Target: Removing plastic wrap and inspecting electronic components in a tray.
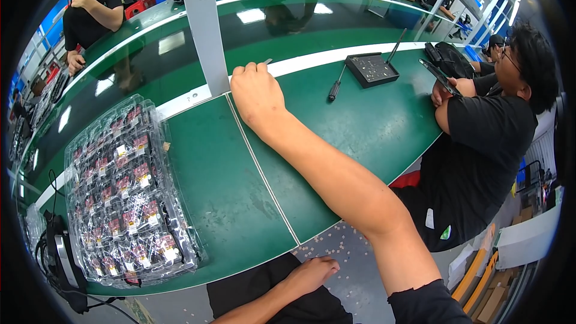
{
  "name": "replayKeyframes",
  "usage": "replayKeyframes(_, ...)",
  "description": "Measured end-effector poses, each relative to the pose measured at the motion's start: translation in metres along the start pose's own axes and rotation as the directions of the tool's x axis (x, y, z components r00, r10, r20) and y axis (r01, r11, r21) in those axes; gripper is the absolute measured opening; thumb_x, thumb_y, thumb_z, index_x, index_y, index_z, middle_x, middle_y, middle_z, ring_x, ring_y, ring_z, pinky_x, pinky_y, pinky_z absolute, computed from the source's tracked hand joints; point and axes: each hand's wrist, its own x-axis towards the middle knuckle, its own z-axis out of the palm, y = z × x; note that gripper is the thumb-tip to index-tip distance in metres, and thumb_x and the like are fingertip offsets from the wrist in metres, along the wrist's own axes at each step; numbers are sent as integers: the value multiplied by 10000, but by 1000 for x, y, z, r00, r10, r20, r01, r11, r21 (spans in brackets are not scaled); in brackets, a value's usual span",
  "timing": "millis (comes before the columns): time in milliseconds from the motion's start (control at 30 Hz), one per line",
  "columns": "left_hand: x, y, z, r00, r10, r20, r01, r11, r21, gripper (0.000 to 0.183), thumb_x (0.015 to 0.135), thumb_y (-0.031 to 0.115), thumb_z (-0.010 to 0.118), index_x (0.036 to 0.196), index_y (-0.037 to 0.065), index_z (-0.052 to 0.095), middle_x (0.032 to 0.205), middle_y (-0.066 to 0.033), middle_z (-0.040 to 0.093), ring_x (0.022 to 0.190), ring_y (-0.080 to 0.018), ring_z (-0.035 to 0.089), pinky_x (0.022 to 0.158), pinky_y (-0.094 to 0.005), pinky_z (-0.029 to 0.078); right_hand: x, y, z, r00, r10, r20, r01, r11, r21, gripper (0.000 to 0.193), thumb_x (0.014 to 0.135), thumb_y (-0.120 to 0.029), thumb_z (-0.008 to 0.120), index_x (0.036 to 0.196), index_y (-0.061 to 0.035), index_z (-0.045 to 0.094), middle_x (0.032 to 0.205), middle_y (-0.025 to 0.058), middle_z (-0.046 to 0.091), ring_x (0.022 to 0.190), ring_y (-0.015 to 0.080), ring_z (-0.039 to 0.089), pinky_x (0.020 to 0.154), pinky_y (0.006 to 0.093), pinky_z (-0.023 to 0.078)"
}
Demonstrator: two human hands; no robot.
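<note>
Green workbench, one arm stretched far across it: the right hand (257, 93) pinches a small silvery tool (267, 61) at the white strip (336, 55) along the bench's far edge.

Fingers curl narrowly around the slim metal piece, whose tip pokes out beyond the knuckles, pointing away and to the right; a grey upright post (206, 30) stands just left of it. The left hand (311, 274) rests loosely open and empty on the lap, well apart. Near the right hand lie a black-handled screwdriver (335, 87) and a dark square tray (371, 69); glossy clear blister trays (123, 192) are stacked at the left.
</note>
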Motion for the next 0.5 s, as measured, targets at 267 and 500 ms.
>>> replayKeyframes(267, 0, -1, 0, 1000, 13, -12, -13, 1000, -4, 157, 996, 113, 620, 1083, -3, 679, 1065, -139, 707, 975, -365, 698, 837, -434, 580, 0, -1, -1, 1000, -13, -3, 13, 999, -33, 140, 847, -24, 696, 980, 20, 703, 1020, 176, 717, 1016, 302, 698, 863, 374, 598)
replayKeyframes(500, 1, -3, 1, 1000, 2, 3, -2, 1000, 5, 169, 998, 123, 618, 1090, -3, 683, 1075, -139, 709, 985, -363, 701, 843, -435, 582, 0, 1, 2, 1000, -15, -21, 14, 998, -56, 128, 846, -44, 692, 966, -4, 713, 978, 138, 729, 998, 275, 708, 849, 378, 572)
